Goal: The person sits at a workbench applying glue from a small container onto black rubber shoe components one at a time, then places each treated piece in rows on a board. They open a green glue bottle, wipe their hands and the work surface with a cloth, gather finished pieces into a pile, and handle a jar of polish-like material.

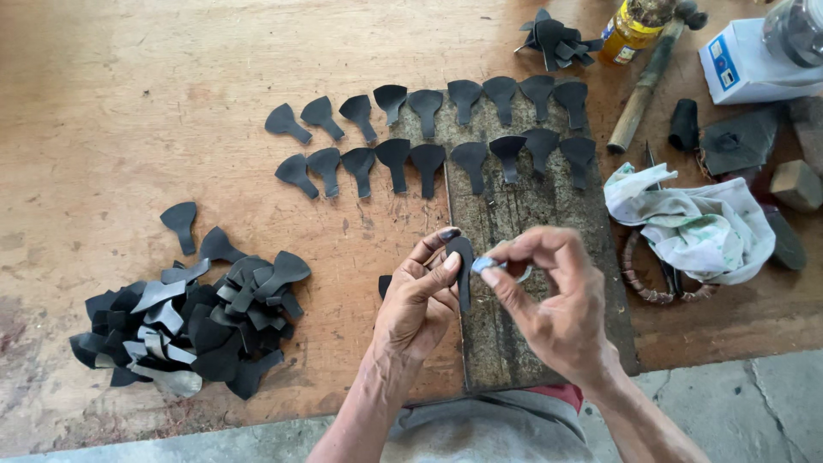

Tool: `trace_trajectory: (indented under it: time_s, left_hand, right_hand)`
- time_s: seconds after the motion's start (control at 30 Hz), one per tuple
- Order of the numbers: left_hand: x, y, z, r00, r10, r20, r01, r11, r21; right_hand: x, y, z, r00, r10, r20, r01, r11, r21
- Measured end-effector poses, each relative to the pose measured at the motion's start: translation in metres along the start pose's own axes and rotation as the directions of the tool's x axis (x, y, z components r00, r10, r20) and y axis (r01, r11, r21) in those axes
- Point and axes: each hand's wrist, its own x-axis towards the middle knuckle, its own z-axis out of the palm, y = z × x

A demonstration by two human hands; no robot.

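Observation:
My left hand pinches a black fan-shaped rubber piece upright between thumb and fingers. My right hand holds a small pale blue-grey object against that piece's edge. Both hands hover over a dark worn cutting board at the front of the wooden table. Two rows of several matching black pieces lie spread flat beyond the hands. A loose heap of the same black pieces sits at the left.
A crumpled white cloth lies right of the board over a woven ring. A hammer, a yellow bottle, a white box, a small black pile and stones crowd the back right.

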Motion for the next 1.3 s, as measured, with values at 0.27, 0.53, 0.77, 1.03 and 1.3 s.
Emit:
trace_trajectory:
  time_s: [0.27,0.53,0.77,1.03,1.3]
  left_hand:
    - [0.005,-0.003,-0.003,0.998,0.041,0.041,-0.041,0.999,-0.023]
    - [0.009,-0.005,-0.007,0.995,0.088,0.040,-0.087,0.996,-0.023]
    - [0.009,-0.001,-0.009,0.993,0.110,0.043,-0.109,0.994,-0.014]
    - [0.009,0.009,-0.003,0.986,0.164,-0.036,-0.161,0.984,0.076]
    - [0.013,0.063,-0.004,0.857,0.507,0.097,-0.279,0.297,0.913]
  right_hand:
    - [-0.004,0.007,0.001,0.997,-0.026,0.066,0.025,1.000,0.010]
    - [-0.005,0.005,0.000,0.997,0.015,0.080,-0.014,1.000,-0.015]
    - [-0.002,-0.001,-0.001,0.999,0.044,0.012,-0.044,0.999,-0.021]
    - [-0.022,0.002,0.002,0.978,0.082,0.191,-0.073,0.996,-0.055]
    - [-0.017,0.023,-0.043,0.992,0.128,0.006,-0.124,0.972,-0.200]
